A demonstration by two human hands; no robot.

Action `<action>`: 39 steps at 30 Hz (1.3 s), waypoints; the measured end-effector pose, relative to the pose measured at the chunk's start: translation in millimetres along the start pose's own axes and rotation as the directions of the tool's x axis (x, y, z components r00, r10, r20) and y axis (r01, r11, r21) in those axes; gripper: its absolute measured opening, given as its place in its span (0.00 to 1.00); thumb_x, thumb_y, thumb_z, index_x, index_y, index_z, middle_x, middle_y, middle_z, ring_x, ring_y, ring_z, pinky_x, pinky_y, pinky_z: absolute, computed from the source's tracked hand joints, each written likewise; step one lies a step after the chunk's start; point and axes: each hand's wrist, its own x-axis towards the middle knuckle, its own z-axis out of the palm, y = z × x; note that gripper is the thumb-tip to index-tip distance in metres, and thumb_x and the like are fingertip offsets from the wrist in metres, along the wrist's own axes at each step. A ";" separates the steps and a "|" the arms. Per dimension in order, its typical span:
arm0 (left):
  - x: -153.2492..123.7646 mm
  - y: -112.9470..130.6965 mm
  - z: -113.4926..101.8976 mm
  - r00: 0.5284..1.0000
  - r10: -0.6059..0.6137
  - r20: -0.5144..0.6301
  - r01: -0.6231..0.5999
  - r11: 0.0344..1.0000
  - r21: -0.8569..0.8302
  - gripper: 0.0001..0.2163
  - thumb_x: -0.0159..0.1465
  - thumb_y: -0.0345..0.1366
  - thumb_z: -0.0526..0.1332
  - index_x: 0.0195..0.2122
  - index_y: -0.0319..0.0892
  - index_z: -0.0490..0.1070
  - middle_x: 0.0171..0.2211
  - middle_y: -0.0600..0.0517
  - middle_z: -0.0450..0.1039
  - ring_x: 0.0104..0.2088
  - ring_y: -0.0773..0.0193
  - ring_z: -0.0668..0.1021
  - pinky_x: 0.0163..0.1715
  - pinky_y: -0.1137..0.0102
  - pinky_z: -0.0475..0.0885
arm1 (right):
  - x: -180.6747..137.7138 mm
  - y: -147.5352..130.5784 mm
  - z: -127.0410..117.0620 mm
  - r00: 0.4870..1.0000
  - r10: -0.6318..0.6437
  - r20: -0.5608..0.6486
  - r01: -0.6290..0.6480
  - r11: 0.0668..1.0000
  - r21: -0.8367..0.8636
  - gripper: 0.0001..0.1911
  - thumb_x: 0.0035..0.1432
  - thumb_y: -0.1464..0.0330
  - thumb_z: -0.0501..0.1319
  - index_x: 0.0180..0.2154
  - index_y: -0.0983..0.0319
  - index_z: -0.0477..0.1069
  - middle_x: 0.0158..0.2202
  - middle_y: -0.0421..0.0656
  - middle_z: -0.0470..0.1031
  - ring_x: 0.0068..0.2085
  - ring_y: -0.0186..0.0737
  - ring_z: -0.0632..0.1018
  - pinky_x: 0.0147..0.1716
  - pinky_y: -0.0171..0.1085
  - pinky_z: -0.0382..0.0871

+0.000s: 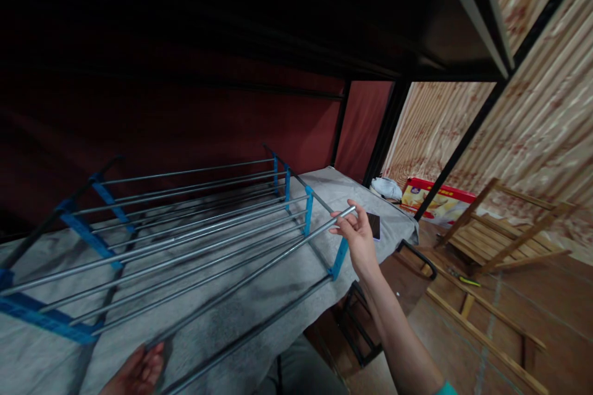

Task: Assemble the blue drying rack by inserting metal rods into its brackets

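Observation:
A shoe rack of grey metal rods and blue plastic side brackets lies on its side on a grey mattress of the lower bunk. My right hand pinches the far end of a loose metal rod, close to a blue bracket. My left hand is at the bottom edge, its fingers curled round the rod's near end. A dark phone lies on the mattress just beyond my right hand.
The upper bunk and its black frame hang low overhead. To the right on the tiled floor stand a wooden rack, loose wooden slats, a red and yellow box and a white bag. A dark red wall runs behind.

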 end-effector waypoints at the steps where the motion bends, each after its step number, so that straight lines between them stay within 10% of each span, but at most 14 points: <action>1: -0.3 0.3 0.4 0.999 -0.037 -0.011 0.037 0.999 -0.035 0.11 0.61 0.19 0.51 0.30 0.40 0.66 0.26 0.52 0.72 0.21 0.69 0.75 0.21 0.78 0.73 | -1.9 1.5 -0.6 1.000 0.005 -0.015 -0.005 1.000 0.004 0.33 0.50 0.60 0.68 0.57 0.54 0.61 0.37 0.39 0.78 0.38 0.39 0.79 0.36 0.42 0.78; 8: -0.5 -1.6 -0.7 1.000 -0.026 -0.011 0.023 0.975 -0.221 0.10 0.61 0.18 0.52 0.30 0.37 0.67 0.26 0.51 0.71 0.22 0.70 0.76 0.19 0.79 0.73 | -17.4 13.7 6.2 0.990 0.082 -0.116 -0.072 0.994 0.085 0.31 0.49 0.59 0.70 0.54 0.55 0.65 0.41 0.41 0.79 0.42 0.39 0.79 0.42 0.42 0.76; 28: 2.6 -41.3 18.7 0.983 0.080 0.168 -0.055 0.987 -0.149 0.10 0.57 0.16 0.61 0.36 0.34 0.74 0.28 0.45 0.77 0.26 0.64 0.81 0.28 0.75 0.77 | -45.7 36.2 65.5 0.963 0.235 0.131 -0.239 0.971 0.020 0.23 0.48 0.58 0.71 0.46 0.56 0.73 0.43 0.43 0.79 0.45 0.40 0.78 0.45 0.41 0.74; 39: 19.5 -16.0 -11.0 1.000 0.020 0.016 -0.010 0.890 -0.456 0.10 0.61 0.17 0.54 0.33 0.37 0.70 0.27 0.50 0.74 0.26 0.67 0.80 0.25 0.78 0.76 | -43.3 50.5 72.8 0.952 0.291 0.098 -0.295 0.955 0.033 0.20 0.47 0.57 0.71 0.42 0.56 0.75 0.37 0.39 0.78 0.41 0.38 0.78 0.45 0.42 0.75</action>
